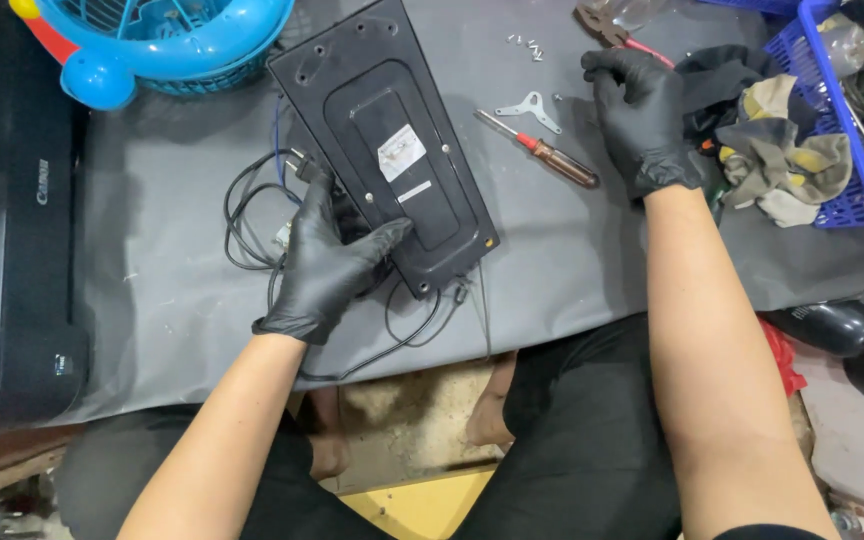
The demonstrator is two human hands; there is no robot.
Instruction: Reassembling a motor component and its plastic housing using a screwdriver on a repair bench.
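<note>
My left hand (pixel 327 262), in a black glove, grips the near left edge of a long black base plate (pixel 382 140) that lies bottom-up on the grey mat (pixel 172 260). A black power cord (pixel 252 215) coils under and beside the plate. My right hand (pixel 642 115), also gloved, rests fingers down on the mat at the far right, apart from the plate. It is nearest to a screwdriver with a brown handle (pixel 542 150) and a small white metal bracket (pixel 529 108). Whether it pinches anything is hidden.
Several loose screws (pixel 525 44) lie at the far edge. A blue basket (pixel 842 110) with rags and tools stands at the right. A blue plastic fan housing (pixel 152 45) sits at the far left, a black printer (pixel 12 220) beside it.
</note>
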